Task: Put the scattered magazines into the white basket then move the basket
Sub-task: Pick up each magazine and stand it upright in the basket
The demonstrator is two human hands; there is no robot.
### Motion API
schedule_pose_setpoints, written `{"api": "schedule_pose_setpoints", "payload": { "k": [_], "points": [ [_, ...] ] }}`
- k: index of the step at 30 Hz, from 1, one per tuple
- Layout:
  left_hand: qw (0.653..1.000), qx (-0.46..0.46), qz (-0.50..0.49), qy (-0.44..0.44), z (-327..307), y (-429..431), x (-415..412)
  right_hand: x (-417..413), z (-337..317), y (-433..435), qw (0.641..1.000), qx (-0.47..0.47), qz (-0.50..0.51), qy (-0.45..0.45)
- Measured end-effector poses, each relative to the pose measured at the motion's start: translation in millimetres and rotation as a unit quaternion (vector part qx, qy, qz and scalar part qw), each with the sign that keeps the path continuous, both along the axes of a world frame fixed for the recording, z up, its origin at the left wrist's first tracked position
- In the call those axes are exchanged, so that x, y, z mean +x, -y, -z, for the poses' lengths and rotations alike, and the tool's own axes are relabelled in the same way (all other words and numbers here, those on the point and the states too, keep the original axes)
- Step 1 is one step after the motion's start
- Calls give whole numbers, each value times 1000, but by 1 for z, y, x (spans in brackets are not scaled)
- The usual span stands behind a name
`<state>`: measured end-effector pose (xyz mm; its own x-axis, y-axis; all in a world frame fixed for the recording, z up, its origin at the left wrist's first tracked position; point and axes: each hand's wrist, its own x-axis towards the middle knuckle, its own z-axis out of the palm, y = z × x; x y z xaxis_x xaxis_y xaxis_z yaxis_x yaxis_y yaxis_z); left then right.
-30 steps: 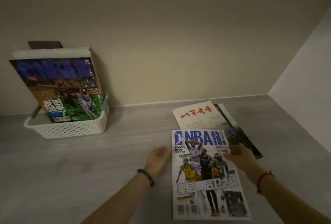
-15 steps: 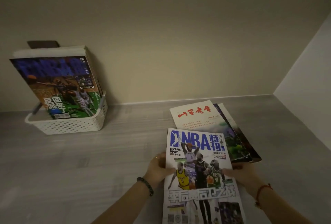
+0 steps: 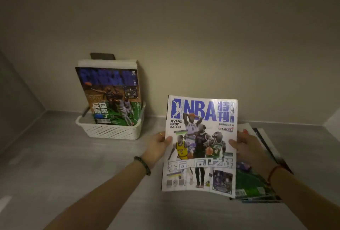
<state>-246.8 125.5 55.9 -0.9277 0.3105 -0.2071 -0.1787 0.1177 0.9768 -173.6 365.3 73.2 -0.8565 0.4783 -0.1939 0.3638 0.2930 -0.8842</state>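
Observation:
I hold a white NBA magazine [image 3: 201, 145] up off the surface, cover facing me. My left hand [image 3: 158, 144] grips its left edge and my right hand [image 3: 242, 145] grips its right edge. To the left, against the wall, stands the white basket [image 3: 108, 131] with several magazines upright in it; the front one has a blue and green cover [image 3: 110, 97]. Under and right of the held magazine lie more magazines [image 3: 257, 180] on the surface, partly hidden.
The grey surface [image 3: 55, 174] runs to a beige back wall [image 3: 184, 36]. Side walls close in at the far left and far right. A dark object [image 3: 102, 56] pokes up behind the basket.
Both hands have taken hold of the NBA magazine and lifted it from flat on the surface to raised and tilted up. The view has shifted, so the basket appears nearer the centre.

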Motion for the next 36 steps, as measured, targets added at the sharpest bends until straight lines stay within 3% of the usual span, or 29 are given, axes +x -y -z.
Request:
{"api": "schedule_pose_setpoints", "payload": {
  "k": [7, 14, 20, 31, 36],
  "points": [
    [987, -7, -106, -120, -80, 113, -82, -99, -70, 90, 981, 58, -66, -172],
    [969, 5, -192, -155, -118, 211, -158, -188, -97, 184, 968, 37, -78, -237],
    [967, 11, -211, -145, -85, 253, -207, -238, -66, 235, 976, 31, -53, -209],
    [963, -10, -270, -15, -1, 258, -244, -260, 16, 252, 988, 63, 34, -135],
    [957, -14, -285, -41, 4, 253, -252, -268, 17, 255, 985, 47, 72, -148]
  ]
}}
